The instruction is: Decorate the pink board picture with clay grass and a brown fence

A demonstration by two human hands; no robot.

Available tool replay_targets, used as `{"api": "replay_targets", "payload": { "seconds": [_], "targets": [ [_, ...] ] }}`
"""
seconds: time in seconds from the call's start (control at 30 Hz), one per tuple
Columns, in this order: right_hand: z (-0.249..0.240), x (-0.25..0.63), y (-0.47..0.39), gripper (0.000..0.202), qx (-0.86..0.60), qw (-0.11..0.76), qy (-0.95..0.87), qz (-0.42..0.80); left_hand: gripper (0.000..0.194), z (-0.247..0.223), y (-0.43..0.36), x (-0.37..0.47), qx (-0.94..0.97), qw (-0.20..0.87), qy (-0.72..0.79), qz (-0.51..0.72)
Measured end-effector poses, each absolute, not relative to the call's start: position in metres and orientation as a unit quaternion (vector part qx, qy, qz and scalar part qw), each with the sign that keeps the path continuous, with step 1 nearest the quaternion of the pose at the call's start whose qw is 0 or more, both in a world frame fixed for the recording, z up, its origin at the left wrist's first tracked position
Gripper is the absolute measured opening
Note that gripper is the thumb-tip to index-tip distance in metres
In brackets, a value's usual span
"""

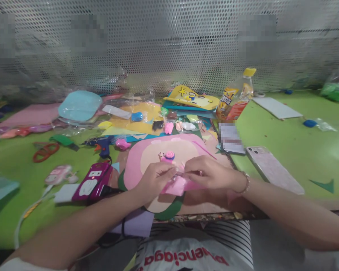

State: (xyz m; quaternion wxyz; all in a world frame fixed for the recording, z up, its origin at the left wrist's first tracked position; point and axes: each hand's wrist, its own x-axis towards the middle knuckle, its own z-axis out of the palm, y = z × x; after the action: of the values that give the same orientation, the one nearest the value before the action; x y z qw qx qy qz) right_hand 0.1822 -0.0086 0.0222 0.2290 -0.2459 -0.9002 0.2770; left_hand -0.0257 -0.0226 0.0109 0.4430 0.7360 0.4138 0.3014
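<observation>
My left hand (155,178) and my right hand (210,171) meet over a layered paper cutout (152,146) in pink, cream and green. Fingertips of both hands pinch a small pink piece (175,187), partly shiny like plastic film; whether it is paper or a wrapper I cannot tell. Just beyond the fingers, a little snail figure (168,155) with a pink spiral shell and a blue edge rests on the cutout. A thin dark pink strip (205,148) lies at the cutout's right side. The fingers hide part of the pink piece.
To the left are orange-handled scissors (46,151), a blue glue gun (104,146) and a purple device (93,180) with cables. Clay lumps and paper scraps crowd the back. A drink bottle (235,98), a phone (231,137) and a pink-cased phone (274,169) are on the right.
</observation>
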Motion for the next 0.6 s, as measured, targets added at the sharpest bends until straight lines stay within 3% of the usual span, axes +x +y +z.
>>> {"api": "replay_targets", "payload": {
  "seconds": [0.2,0.47,0.6],
  "targets": [
    [0.023,0.184,-0.014,0.027,-0.231,0.182,-0.920,0.261,0.037,0.012,-0.028,-0.026,0.785,0.386,0.389,0.288],
    [0.023,0.179,-0.017,0.027,-0.209,0.141,-0.934,0.255,0.032,0.002,-0.032,-0.029,0.920,0.163,0.249,0.256],
    [0.026,0.179,-0.019,0.027,-0.226,0.138,-0.936,0.230,0.031,0.002,-0.027,-0.031,0.922,0.165,0.261,0.233]
  ]
}}
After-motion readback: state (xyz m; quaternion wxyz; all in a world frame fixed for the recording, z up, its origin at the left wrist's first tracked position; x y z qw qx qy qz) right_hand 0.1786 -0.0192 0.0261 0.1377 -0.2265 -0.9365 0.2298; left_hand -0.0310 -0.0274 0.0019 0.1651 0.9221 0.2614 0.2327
